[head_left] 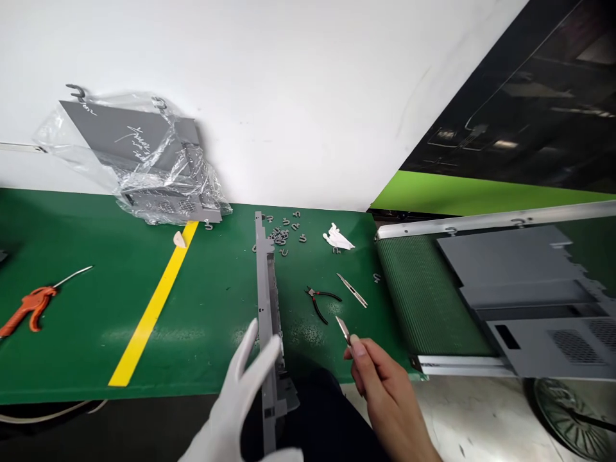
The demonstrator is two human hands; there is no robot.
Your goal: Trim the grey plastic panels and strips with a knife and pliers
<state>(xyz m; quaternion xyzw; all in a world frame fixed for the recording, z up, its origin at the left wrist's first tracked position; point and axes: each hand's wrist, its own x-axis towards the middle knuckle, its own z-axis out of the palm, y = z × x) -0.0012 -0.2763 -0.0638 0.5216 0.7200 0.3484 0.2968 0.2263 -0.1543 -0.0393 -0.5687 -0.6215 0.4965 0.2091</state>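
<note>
Green workbench [212,301] runs along a white wall, its near edge passing under both hands, with open bench top to the left of the left hand as far as a yellow stripe [154,301]. A long grey metal strip [264,289], notched along its edges, lies lengthwise past the left hand, its near end jutting over the bench edge. The left hand [235,404], in a white glove, has its fingers spread against the strip; whether it grips cannot be told. The bare right hand [385,398] pinches a small steel blade [342,328] between thumb and fingers. Ahead of that hand lie black-handled pliers [318,303] and steel tweezers [352,290]; farther on, small grey clips [279,235] scatter near a crumpled white glove [337,237]. Ahead and left of the left hand, a plastic-wrapped grey panel [135,135] carries white scrawl too blurred to read.
</note>
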